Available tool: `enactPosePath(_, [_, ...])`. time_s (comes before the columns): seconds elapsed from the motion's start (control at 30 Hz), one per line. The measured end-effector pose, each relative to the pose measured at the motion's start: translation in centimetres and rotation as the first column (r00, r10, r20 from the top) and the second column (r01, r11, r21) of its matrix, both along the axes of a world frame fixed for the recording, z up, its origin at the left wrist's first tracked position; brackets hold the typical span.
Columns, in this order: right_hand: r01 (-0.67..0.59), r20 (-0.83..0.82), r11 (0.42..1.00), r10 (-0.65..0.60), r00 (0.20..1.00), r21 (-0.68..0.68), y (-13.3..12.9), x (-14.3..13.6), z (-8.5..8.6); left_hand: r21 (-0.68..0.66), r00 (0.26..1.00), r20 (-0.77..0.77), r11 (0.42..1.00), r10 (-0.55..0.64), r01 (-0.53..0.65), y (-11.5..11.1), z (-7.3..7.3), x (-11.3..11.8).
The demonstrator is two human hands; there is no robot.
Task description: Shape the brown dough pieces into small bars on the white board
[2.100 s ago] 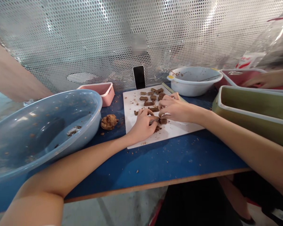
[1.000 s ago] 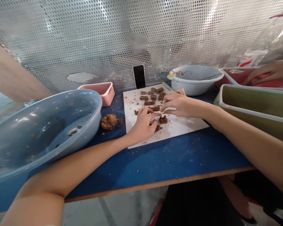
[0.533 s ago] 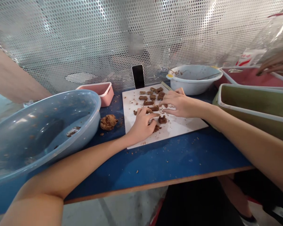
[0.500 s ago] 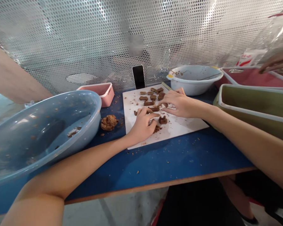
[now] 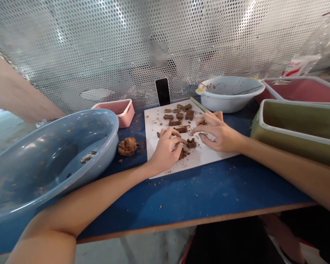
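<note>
Brown dough pieces (image 5: 178, 122), white board (image 5: 206, 154), blue table (image 5: 198, 190), pink tub (image 5: 121, 109)

bright, even light | glare on perforated screen (image 5: 99, 44) | soft shadows | edges warped, slightly blurred

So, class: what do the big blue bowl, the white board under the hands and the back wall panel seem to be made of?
Big blue bowl: probably plastic, glossy, with soft highlights and a thin, slightly translucent rim.
White board: likely plastic, flat and matte; it could be coated.
Back wall panel: apparently sheet metal, silvery and shiny, punched with rows of round holes.
</note>
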State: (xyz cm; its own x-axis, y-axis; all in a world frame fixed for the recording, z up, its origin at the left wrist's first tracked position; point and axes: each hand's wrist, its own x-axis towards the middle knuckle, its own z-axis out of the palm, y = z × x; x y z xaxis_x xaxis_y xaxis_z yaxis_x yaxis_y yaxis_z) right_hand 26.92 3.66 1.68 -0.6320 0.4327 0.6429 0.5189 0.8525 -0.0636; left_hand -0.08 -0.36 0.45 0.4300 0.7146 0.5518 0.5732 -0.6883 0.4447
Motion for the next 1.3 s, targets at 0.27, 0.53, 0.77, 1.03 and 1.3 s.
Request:
enactPosePath(0.27, [-0.013, 0.019, 1.000, 0.013, 1.000, 0.007, 0.2, -0.3, 0.1, -0.022, 0.999, -0.030, 0.999, 0.038, -0.039, 0.1, 0.1, 0.0])
enactPosePath(0.53, [0.000, 0.025, 0.998, 0.002, 1.000, -0.068, 0.1, -0.7, -0.7, -0.104, 0.998, -0.030, 0.993, 0.060, -0.063, 0.2, 0.1, 0.0])
enactPosePath(0.77, [0.009, 0.079, 0.999, -0.005, 0.997, -0.049, 0.2, -0.6, -0.8, -0.133, 0.998, -0.021, 0.989, 0.055, -0.057, 0.1, -0.1, -0.1])
enactPosePath(1.03, [0.027, 0.023, 0.990, -0.024, 0.999, -0.140, 0.5, -0.5, -1.0, -0.134, 0.994, -0.085, 0.988, 0.061, -0.072, 0.1, -0.3, -0.1])
enactPosePath(1.3, [-0.023, 0.039, 0.978, 0.031, 0.999, -0.205, -0.3, -0.4, 0.2, -0.139, 0.992, -0.112, 0.988, 0.049, -0.064, 0.1, -0.4, -0.1])
